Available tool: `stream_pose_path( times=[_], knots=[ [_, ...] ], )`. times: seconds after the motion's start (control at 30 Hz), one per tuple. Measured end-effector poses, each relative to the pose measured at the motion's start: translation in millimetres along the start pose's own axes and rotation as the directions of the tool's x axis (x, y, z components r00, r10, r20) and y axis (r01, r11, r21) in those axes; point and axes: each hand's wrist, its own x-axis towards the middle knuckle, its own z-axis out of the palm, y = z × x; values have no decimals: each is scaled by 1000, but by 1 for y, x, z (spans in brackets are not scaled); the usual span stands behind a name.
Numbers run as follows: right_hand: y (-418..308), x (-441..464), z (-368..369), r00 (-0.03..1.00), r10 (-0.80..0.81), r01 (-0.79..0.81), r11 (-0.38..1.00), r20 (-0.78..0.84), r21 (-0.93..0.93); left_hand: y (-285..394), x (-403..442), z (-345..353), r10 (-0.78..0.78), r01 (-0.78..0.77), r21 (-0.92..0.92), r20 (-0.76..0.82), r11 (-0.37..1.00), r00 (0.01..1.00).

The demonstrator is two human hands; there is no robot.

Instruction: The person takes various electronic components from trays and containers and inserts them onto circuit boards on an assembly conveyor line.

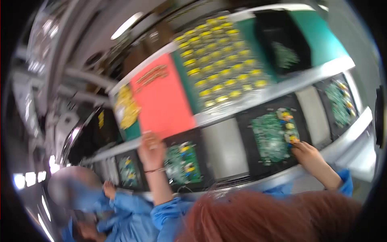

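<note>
Right hand (309, 156): fingers bent at the edge of the green circuit board (269, 139), which lies on a black tray (245, 131); any pinched part is hidden. Left hand (152, 148): blurred, half-curled, contents indistinct, overlapping the red sheet (163, 99).

From my remote seat I read this as a factory floor, on an electronics assembly line. Green circuit boards (270, 139) studded with components sit in black carriers (244, 131), which stand in a row along a metal rail (330, 69). Beyond the rail I see a green tabletop (326, 34) stocked with parts: a clear tray (225, 109) with rows of yellow pieces (219, 87), a black bin (266, 24) of small parts, and a red sheet (163, 105) with more laid out. A co-worker (133, 220) in blue workwear is farther down the line, and a strip light (127, 25) glows overhead.
</note>
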Motion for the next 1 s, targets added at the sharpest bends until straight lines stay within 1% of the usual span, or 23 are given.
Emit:
stream_pose_path(
  times=[0.03,0.07,0.1,0.13,0.17,0.2,0.23,0.33,0.37,0.43,0.5,0.57,0.63,0.67,0.73,0.77,0.8,0.83,0.87,0.9,0.93,0.97,1.0],
  knots=[
    [0,1,4,998,53,-51,998,-26,44,-11,-3,-21,-30,31,-74,9,997,999],
    [1,0,11,987,161,-158,975,-6,155,-43,-3,-10,392,-260,508,-172,821,904],
    [-5,6,3,989,125,-112,980,-75,163,-42,-7,-20,219,-104,417,-238,903,946],
    [1,4,8,989,96,-78,983,-109,164,-39,-6,-32,-28,39,227,-53,973,998],
    [-1,5,3,988,117,-101,982,-98,160,-45,-6,-32,-44,54,144,-72,988,996],
    [0,3,2,987,141,-125,975,-78,181,-48,-6,-33,19,8,196,-135,981,991],
    [3,2,2,983,172,-158,968,-58,194,-48,-7,-35,29,6,224,-152,974,988],
    [-1,1,-2,985,167,-164,983,-35,80,-47,-11,-41,31,1,217,-148,976,988],
    [-2,2,-6,986,165,-162,984,-32,70,-47,-12,-45,11,15,215,-117,976,993],
    [-11,10,-22,975,222,-217,965,-18,144,-47,-14,-48,-13,31,203,-92,979,996],
    [-13,22,-28,974,222,-215,969,-40,125,-49,-16,-45,-8,32,167,-141,986,990],
    [-17,41,-35,975,211,-202,973,-69,111,-47,-17,-47,-23,38,139,-113,990,993],
    [-30,64,-42,993,72,-71,997,-97,19,-47,-18,-45,-11,23,108,-112,994,994],
    [-40,76,-40,984,-54,55,998,-171,0,-47,-18,-44,6,7,107,-120,994,993],
    [-62,99,-34,971,-205,223,962,-124,157,-48,-19,-44,25,-12,115,-113,993,993],
    [-77,113,-28,938,-328,343,922,-108,179,-49,-20,-43,43,-30,123,-108,992,993],
    [-87,125,-18,895,-444,441,865,-42,239,-52,-21,-41,39,-25,124,-106,992,994],
    [-101,136,-4,843,-535,530,811,-52,249,-55,-20,-37,89,-65,193,-116,979,989],
    [-118,149,8,810,-586,571,778,-24,262,-58,-20,-33,138,-102,265,-121,959,983],
    [-138,162,14,797,-602,582,752,-36,308,-63,-20,-25,129,-94,271,-113,958,985],
    [-157,175,19,787,-615,591,725,-52,353,-69,-22,-14,252,-182,414,-122,892,960],
    [-172,189,29,811,-585,537,731,-17,421,-74,-23,-8,370,-254,549,-109,796,923],
    [-182,200,36,832,-555,477,732,20,486,-72,-27,-19,419,-282,775,24,566,908]
  ],
)
